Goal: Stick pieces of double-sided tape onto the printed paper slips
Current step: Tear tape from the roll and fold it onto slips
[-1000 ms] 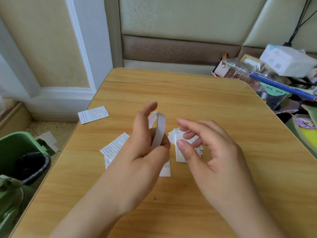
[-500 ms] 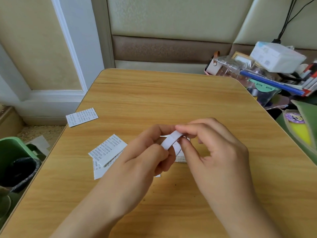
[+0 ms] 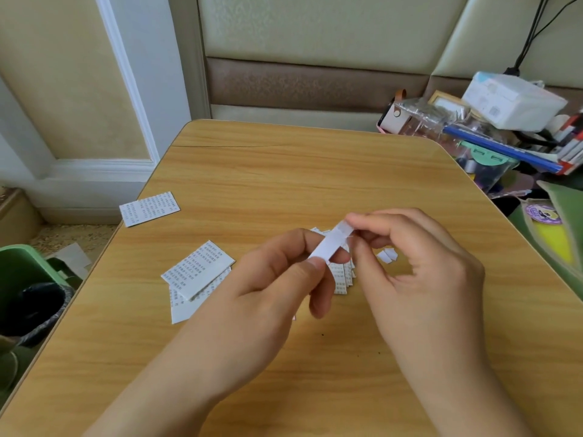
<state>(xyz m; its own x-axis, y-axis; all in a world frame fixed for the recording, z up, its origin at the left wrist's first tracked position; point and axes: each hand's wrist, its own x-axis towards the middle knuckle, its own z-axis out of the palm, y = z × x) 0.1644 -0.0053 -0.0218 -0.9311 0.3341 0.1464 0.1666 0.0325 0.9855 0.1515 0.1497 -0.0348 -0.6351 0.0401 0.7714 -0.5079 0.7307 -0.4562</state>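
A white strip of double-sided tape is stretched between both hands above the wooden table. My left hand pinches its lower end between thumb and fingers. My right hand pinches the upper end at the fingertips. Printed paper slips lie on the table: a small overlapping stack left of my hands, one slip near the left edge, and more partly hidden under my hands. A tiny white scrap lies under my right hand's fingers.
A green bin with a dark liner stands on the floor at the left. Clutter fills the right side beyond the table: a white box, clear bags, a blue rod, and a green folder.
My left hand held the tape upright alone a second ago; my right hand has come in and taken its free end, and the strip now lies stretched between both hands.
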